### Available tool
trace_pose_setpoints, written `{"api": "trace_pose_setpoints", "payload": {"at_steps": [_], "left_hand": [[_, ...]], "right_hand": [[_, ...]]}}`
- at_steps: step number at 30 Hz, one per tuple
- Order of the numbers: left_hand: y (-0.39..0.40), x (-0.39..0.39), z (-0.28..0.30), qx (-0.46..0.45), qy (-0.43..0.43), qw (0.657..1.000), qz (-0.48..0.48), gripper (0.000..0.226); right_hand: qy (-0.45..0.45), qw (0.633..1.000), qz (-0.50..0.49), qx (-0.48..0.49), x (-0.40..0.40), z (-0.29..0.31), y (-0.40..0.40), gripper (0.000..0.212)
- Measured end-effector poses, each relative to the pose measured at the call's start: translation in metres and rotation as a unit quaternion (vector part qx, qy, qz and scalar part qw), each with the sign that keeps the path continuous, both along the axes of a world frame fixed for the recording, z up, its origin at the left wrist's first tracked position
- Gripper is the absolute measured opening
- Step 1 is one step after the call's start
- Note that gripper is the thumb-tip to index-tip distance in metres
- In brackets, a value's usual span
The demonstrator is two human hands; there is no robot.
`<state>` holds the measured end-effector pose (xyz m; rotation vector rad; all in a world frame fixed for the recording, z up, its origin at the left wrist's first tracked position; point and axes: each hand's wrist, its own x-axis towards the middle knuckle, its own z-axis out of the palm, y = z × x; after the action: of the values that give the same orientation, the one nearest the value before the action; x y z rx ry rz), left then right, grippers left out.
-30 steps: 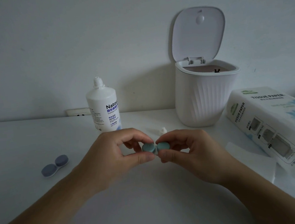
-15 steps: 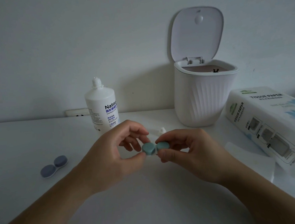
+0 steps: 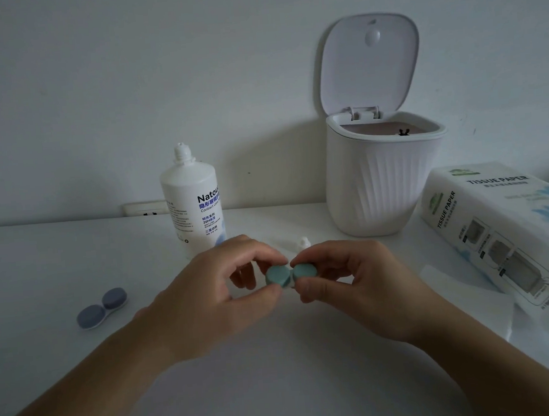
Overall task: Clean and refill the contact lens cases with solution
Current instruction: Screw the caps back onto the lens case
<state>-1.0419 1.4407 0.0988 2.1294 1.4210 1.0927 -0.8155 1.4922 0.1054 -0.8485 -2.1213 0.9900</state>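
A teal contact lens case (image 3: 288, 275) is held just above the white table (image 3: 41, 265), at the middle. My left hand (image 3: 214, 294) pinches its left cap between thumb and fingers. My right hand (image 3: 354, 280) grips its right cap. Both caps are on. A second, blue-grey lens case (image 3: 101, 308) lies shut on the table to the left, apart from both hands. The white solution bottle (image 3: 193, 201) stands uncapped behind my left hand. Its small white cap (image 3: 304, 242) lies on the table just behind my fingers.
A white ribbed bin (image 3: 382, 179) with its lid up stands at the back right. A tissue paper pack (image 3: 497, 223) lies at the right, with a loose tissue (image 3: 463, 288) in front of it. A wall socket (image 3: 145, 208) sits behind the bottle.
My left fingers have shifted around the teal case's left cap, opening and closing on it. The case stays between both hands and its left cap now tilts a little toward me.
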Motion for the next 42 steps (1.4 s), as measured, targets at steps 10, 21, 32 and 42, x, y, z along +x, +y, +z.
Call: {"api": "trace_pose_setpoints", "payload": {"at_steps": [10,21,32,42], "left_hand": [[0.0002,0.0007,0.0004,0.037,-0.010,0.999,0.034,0.031],[-0.0004,0.0012,0.0002,0.028,-0.013,0.998,0.048,0.039],[-0.0031,0.0011,0.0051,0.030,0.008,0.999,0.016,0.028],[-0.0017,0.0004,0.0027,-0.008,-0.029,1.000,-0.007,0.029]], "right_hand": [[0.009,1.000,0.004,0.002,0.0000,0.0003,0.0002,0.010],[0.016,1.000,0.011,-0.006,0.0004,0.0011,-0.0008,0.010],[0.008,1.000,0.016,-0.017,0.0003,0.0010,-0.0020,0.013],[-0.011,0.999,0.023,-0.036,-0.0007,-0.0025,-0.0013,0.018]]}}
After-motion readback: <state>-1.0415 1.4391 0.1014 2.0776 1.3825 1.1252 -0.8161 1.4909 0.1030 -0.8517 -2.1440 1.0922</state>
